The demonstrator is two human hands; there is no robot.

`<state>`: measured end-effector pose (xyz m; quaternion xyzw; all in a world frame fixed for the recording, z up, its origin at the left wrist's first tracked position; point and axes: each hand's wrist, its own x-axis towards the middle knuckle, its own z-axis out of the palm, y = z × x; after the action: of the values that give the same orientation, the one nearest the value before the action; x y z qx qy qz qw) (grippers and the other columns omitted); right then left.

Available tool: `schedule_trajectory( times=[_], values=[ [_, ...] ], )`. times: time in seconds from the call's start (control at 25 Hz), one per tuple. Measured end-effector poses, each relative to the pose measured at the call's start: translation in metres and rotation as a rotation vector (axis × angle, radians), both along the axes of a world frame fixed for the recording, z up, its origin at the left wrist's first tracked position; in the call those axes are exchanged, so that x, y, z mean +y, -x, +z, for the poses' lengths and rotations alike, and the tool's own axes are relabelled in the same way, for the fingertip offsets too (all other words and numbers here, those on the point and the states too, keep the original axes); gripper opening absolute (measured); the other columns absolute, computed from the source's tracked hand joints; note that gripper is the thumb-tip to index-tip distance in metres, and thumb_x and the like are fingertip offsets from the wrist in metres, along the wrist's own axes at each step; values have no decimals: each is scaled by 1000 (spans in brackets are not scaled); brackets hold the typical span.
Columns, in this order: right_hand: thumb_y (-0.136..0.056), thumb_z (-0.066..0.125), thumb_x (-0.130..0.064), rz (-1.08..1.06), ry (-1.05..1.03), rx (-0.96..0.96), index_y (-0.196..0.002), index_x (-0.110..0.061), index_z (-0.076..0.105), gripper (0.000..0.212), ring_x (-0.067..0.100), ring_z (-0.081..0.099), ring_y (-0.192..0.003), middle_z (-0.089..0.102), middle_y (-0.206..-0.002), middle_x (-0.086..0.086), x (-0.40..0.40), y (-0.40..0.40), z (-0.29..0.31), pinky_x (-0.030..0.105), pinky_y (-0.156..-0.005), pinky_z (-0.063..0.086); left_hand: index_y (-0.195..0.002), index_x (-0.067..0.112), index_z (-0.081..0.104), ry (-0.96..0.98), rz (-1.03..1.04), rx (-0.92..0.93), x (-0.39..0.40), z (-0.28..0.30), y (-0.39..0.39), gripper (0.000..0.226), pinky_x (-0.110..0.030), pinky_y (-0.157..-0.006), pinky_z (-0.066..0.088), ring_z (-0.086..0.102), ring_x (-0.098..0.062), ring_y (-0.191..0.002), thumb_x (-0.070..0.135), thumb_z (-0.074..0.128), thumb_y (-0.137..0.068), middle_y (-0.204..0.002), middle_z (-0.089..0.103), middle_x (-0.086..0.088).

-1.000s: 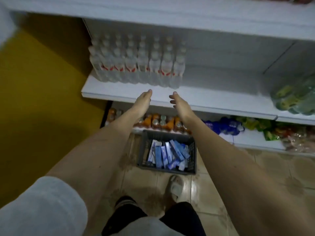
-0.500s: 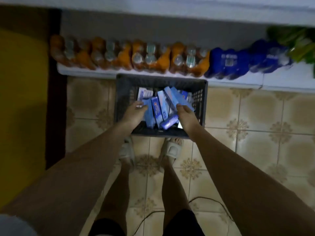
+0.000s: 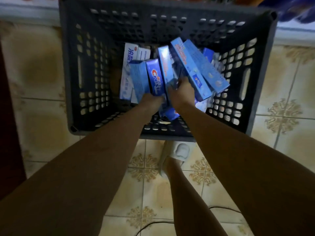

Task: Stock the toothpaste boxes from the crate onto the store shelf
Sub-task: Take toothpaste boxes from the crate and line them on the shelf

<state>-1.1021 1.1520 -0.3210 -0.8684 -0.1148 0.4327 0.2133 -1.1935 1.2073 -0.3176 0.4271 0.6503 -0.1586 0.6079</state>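
Floor: patterned beige tiles (image 3: pixel 281 116) run under everything, with a thin dark cable (image 3: pixel 221 208) lying across them at the near edge.
Foot: one leg stands just in front of the crate, in a pale slipper (image 3: pixel 180 150) whose toe touches or nearly touches the crate's near wall.
Crate: dark grey crate (image 3: pixel 85 74) with slotted walls sits on the floor; both forearms reach down into it.
Left hand: left hand (image 3: pixel 151 99) has its fingers curled round the near end of a blue Crest box (image 3: pixel 156 77).
Right hand: right hand (image 3: pixel 182 91), just beside the left, has fingers curled among the boxes; which box it grips I cannot tell.
Toothpaste boxes: toothpaste boxes (image 3: pixel 199 65), blue and white, lie jumbled in the crate, some tilted over others.
Shelf: white shelf edge (image 3: pixel 29 7) shows blurred beyond the crate.
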Motion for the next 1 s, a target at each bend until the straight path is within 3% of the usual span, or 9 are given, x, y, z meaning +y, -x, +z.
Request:
schedule_trajectory(
  times=[0.08,0.2,0.36,0.44,0.56,0.64,0.8,1.0],
  values=[
    [-96,55,-26,34,26,21,-125,-4,45,38,34,61,-104,62,-118,18,5,2,-18,33,-70,42,-138,1,49,50,37,-20,-7,-21,1,48,-36,-85,50,58,-32,-113,9,61,-92,-127,60,-15],
    [-96,57,-29,119,40,56,-127,-7,41,42,37,60,-109,62,-122,18,11,1,-34,38,-77,49,-140,3,47,-34,51,-17,-13,-34,-1,49,-27,-81,48,57,-29,-113,14,61,-95,-129,59,-11],
    [-97,56,-30,167,40,97,-130,-9,42,41,36,58,-113,61,-126,15,10,-13,-34,41,-89,50,-122,7,55,-120,-26,-30,-13,-41,2,40,-43,-90,51,60,-34,-113,19,71,-87,-124,63,-14],
    [-98,54,-29,148,11,172,-121,-15,43,28,27,58,-104,61,-113,6,9,-22,-29,37,-85,48,-110,14,49,-61,26,-68,-10,-39,6,31,-52,-86,54,62,-35,-106,16,71,-88,-122,62,-15],
    [-100,53,-24,101,-79,236,-105,-20,45,10,10,53,-77,49,-81,-10,9,-32,-14,26,-65,43,-119,11,41,50,138,-182,3,-18,8,29,-43,-75,55,63,-24,-97,10,60,-96,-123,57,-7],
    [-100,53,-22,64,-128,277,-123,-14,48,25,9,55,-80,55,-89,-6,11,-33,2,24,-65,43,-130,11,39,73,158,-243,16,-4,13,36,-42,-77,56,64,-23,-99,10,56,-98,-123,58,-2],
    [-98,56,-17,-74,-235,306,-138,-15,45,41,19,59,-108,61,-125,3,20,-31,38,34,-88,49,-133,16,39,79,210,-304,53,35,24,42,-35,-68,61,67,-16,-94,9,59,-96,-114,61,2],
    [-93,55,-14,-226,-238,480,-124,-22,56,32,18,61,-96,66,-107,-1,28,-31,80,36,-83,49,-130,19,45,101,189,-287,86,80,33,43,-42,-73,60,66,-24,-106,9,64,-93,-122,63,-3]
  ],
)
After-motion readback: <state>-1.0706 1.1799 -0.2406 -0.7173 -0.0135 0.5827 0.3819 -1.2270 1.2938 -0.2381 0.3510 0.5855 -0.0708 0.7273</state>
